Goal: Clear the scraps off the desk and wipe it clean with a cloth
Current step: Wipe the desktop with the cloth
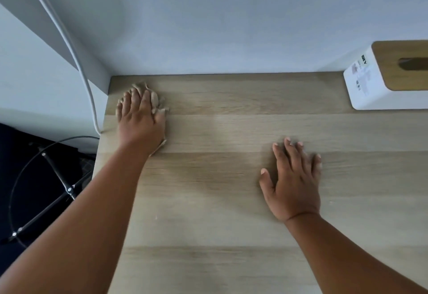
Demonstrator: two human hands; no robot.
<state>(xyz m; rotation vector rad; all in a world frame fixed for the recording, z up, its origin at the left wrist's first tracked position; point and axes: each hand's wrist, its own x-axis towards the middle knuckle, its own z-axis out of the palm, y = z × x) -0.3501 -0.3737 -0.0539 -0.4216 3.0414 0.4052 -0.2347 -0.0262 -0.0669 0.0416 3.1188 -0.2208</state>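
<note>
Head view: left hand lies on a crumpled beige cloth, fingers spread and nearly straight, pressing it to the wooden desk near the far left corner. Right hand rests flat on the wood, fingers spread, holding nothing, well apart from the cloth. A white tissue box stands far right; a white cable hangs at the left.

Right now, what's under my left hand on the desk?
A crumpled beige cloth lies under the left hand, pressed onto the desk. Its edges show past the fingers and beside the wrist. Its middle and the desk beneath are hidden.
</note>
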